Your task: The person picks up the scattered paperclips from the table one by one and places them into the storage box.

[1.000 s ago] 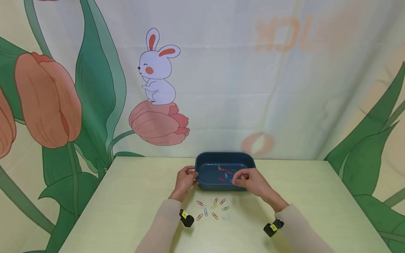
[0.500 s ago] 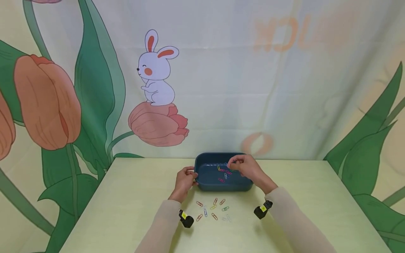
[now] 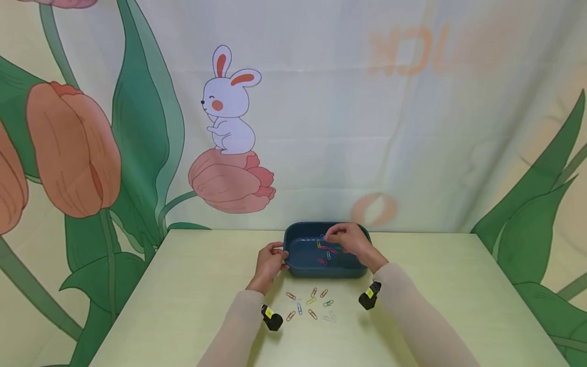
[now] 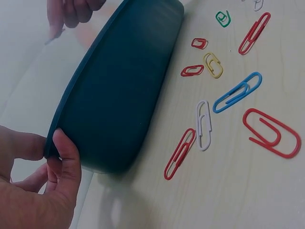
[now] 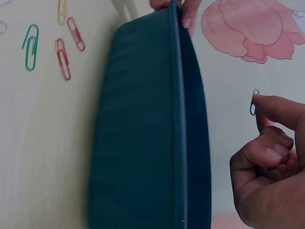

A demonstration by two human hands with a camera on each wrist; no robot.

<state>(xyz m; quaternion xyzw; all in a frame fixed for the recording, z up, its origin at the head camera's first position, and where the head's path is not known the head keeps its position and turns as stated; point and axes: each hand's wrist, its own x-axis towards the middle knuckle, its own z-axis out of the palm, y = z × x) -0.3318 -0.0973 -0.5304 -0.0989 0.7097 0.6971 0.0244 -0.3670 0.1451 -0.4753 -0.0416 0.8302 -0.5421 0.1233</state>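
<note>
pinching a clip [image 5: 251,107], right hand [image 3: 352,239] hovers over the bin [image 3: 323,273] left hand [image 3: 268,262] pinches; loose clips [image 3: 311,301] lie outside.

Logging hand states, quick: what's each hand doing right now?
Left hand: gripping the dark blue rectangular tub.
Right hand: pinching a bluish looped paper clip.

A pale yellow tabletop [image 3: 435,290] beneath a dark blue tray [image 3: 321,272] and scattered coloured paper clips [image 3: 311,301].

Your head view is bright, soft shadows falling on the table [image 3: 440,278]; your wrist views look dimmer, the right one blurring one edge of the bin [image 5: 136,129].
</note>
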